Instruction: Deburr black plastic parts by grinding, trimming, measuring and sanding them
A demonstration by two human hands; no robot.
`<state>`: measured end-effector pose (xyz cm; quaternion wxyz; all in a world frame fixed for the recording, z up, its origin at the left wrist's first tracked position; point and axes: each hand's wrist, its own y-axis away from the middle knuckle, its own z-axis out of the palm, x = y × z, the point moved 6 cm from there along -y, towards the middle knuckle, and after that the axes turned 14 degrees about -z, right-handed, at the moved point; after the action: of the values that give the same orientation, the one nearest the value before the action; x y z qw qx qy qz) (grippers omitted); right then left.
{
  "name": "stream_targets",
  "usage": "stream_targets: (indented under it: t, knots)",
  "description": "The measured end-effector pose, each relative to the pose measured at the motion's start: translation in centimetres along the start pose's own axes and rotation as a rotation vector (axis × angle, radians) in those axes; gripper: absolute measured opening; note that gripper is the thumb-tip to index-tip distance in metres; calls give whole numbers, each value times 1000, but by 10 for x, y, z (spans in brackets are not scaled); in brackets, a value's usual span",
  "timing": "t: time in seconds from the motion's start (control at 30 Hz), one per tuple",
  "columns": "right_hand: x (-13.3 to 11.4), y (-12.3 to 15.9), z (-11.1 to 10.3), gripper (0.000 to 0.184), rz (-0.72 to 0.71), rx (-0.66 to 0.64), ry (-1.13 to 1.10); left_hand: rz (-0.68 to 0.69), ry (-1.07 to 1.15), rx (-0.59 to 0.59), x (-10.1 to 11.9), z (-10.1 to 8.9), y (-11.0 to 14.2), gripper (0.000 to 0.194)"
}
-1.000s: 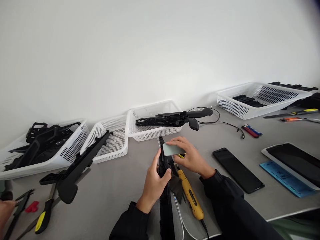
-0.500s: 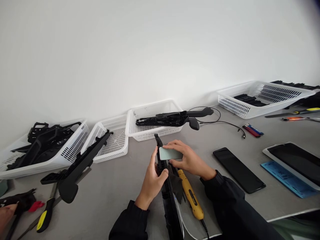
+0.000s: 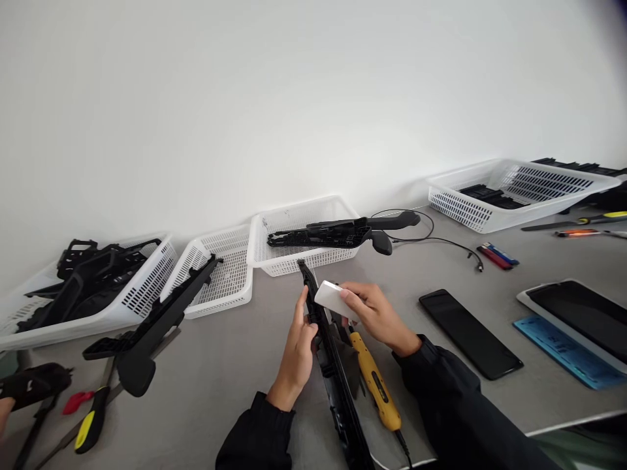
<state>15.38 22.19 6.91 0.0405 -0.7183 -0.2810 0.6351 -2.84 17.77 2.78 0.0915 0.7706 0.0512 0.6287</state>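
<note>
Has a long black bar (image 3: 337,385) between the left hand (image 3: 297,349) and the right hand (image 3: 376,318), with its thin tip pointing away, past the fingers. Touches the bar's left side with the left hand, pointing finger straight and some fingers hidden; cannot tell whether gripping it or just leaning on it. Pinches a white block (image 3: 332,298) between thumb and fingers of the right hand, one end right up by the bar; cannot tell if touching.

Has a yellow tool (image 3: 375,382) on the counter (image 3: 210,385), just below the right hand. Farther out, to the right of that hand, has a black slab (image 3: 471,334), then a blue sheet (image 3: 568,352) beside a big screen (image 3: 582,316). Past both hands, has a white basket (image 3: 279,266) with black parts (image 3: 323,233) lying across. Left of the left hand, well apart, has another black piece (image 3: 166,313) propped on a smaller basket (image 3: 235,267).
</note>
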Motion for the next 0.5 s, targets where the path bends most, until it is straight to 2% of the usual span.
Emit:
stream_targets:
  t: [0.1, 0.17, 0.3, 0.43, 0.5]
  knots:
    - [9, 3, 7, 49, 199, -56, -219, -3, 7, 23, -2, -3, -1, 69]
    - [12, 5, 11, 56, 280, -107, -305, -21, 21, -3, -3, -1, -1, 70]
    - [11, 6, 12, 57, 327, -177, -352, -45, 46, -55, -1, 4, -2, 66]
    - [11, 7, 13, 56, 326, -219, -316, 20, -3, -4, 6, 3, 0, 62]
    - [13, 7, 14, 54, 325, -229, -290, -1, 7, 16, 6, 2, 1, 64]
